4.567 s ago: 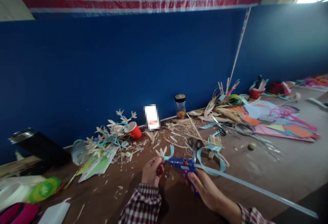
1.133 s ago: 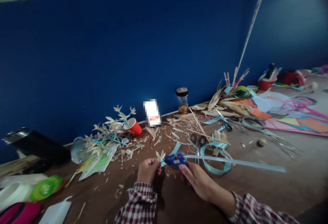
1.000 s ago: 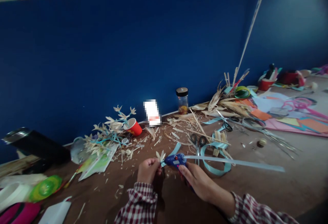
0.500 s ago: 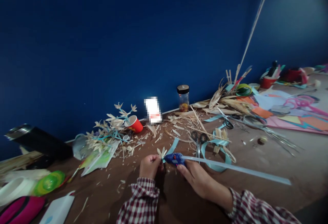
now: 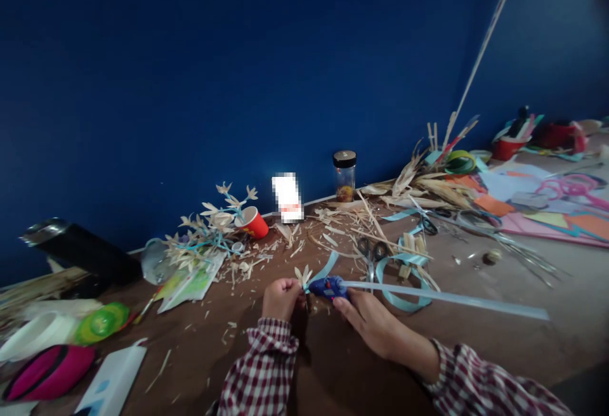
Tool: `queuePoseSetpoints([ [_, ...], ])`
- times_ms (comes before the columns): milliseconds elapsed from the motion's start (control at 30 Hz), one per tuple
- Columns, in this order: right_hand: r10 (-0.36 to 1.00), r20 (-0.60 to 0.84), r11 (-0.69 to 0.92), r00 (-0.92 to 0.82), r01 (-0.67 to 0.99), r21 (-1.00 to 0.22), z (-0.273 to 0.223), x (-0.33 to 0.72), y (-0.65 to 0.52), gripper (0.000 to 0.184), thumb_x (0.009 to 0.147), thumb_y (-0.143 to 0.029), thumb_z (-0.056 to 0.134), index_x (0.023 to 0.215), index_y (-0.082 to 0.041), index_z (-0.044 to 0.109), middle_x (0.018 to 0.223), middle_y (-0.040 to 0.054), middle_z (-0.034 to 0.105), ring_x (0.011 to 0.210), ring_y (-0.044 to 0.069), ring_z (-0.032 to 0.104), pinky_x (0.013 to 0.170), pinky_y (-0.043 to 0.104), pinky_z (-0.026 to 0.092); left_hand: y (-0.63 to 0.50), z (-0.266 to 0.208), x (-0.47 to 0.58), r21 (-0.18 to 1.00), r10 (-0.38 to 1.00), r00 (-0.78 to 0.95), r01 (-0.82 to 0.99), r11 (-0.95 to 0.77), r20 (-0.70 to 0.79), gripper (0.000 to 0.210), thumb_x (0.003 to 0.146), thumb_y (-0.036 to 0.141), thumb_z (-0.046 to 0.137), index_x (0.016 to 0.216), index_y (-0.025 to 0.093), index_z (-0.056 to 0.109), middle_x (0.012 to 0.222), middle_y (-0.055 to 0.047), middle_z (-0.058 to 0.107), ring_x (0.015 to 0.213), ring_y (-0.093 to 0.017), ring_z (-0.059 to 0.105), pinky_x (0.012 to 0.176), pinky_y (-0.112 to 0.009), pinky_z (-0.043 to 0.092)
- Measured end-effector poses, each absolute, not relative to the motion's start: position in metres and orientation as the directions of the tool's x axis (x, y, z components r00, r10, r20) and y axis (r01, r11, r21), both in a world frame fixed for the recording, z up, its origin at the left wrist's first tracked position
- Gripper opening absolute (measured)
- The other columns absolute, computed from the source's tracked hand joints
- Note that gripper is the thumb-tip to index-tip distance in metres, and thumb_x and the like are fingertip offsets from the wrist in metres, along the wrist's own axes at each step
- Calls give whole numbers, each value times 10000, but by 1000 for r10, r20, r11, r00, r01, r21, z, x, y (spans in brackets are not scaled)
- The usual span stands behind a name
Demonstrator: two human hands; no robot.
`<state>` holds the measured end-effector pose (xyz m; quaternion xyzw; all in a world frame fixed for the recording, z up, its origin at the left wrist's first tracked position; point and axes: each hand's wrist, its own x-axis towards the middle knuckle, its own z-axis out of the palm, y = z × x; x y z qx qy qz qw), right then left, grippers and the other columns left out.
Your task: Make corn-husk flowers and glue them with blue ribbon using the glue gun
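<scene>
Between the closed fingers of my left hand (image 5: pixel 280 300) is a small pale husk flower (image 5: pixel 303 276), its petals upright and its base wrapped in light blue ribbon (image 5: pixel 327 266). A strip of that ribbon trails away behind it. My right hand (image 5: pixel 375 321) is wrapped around a blue hot glue gun (image 5: pixel 329 287), with its nozzle at the flower's base. Whether the nozzle touches it I cannot tell. From the gun's back a long clear glue stick (image 5: pixel 447 299) sticks out to the right. The gun's handle and trigger are hidden by my fingers.
Scissors (image 5: pixel 371 254) and a ribbon coil (image 5: pixel 404 305) lie just beyond my right hand. A tipped red paper cup (image 5: pixel 255 222), finished husk flowers (image 5: pixel 209 226) and a lidded jar (image 5: pixel 344 178) are near the blue wall. A black flask (image 5: pixel 80 251) lies leftward. Husk scraps litter the brown table.
The view has shifted slightly, so most things sit a little further right. The glue gun and flower stay together, and both hands keep their holds.
</scene>
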<state>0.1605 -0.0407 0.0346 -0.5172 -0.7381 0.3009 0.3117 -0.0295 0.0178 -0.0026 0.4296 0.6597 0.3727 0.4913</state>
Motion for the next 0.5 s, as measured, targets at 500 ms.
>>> queuePoseSetpoints([
  [500, 950, 164, 297, -267, 603, -740, 33, 164, -44, 283, 874, -344, 347, 955, -161, 548, 889, 93, 622, 855, 214, 570, 765, 341, 433, 17, -5, -28, 920, 927, -177, 157, 359, -332, 114, 561, 251, 586, 544, 139, 579, 430, -1, 588, 394, -129, 544, 408, -222, 440],
])
